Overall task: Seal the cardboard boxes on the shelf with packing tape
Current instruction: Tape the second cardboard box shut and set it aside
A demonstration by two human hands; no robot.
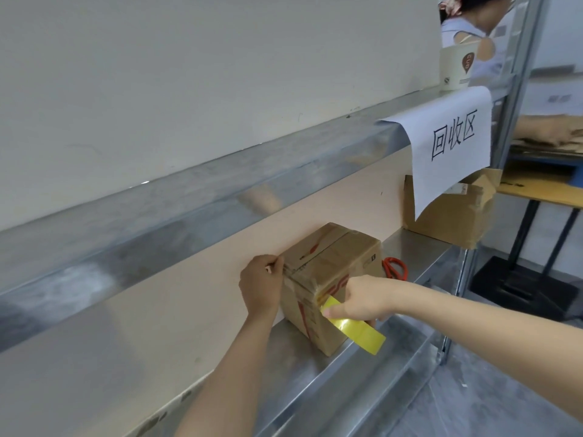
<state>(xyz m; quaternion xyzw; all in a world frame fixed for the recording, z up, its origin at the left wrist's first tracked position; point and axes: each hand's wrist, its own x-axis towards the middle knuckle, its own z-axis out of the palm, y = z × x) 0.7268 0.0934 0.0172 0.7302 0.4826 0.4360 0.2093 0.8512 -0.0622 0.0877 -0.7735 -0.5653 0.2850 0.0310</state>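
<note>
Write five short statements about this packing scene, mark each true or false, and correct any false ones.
1. The right hand holds a roll of yellow packing tape. True.
2. The left hand rests on the scissors. False: it grips the left end of the small cardboard box; the red-handled scissors lie on the metal shelf to the right of that box.
3. A paper sign hangs in front of a second cardboard box. True.
4. The paper cup stands beside the small cardboard box. False: it stands on the shelf above, over the sign.
5. The tape roll lies on the floor. False: it is held against the box's front.
</note>
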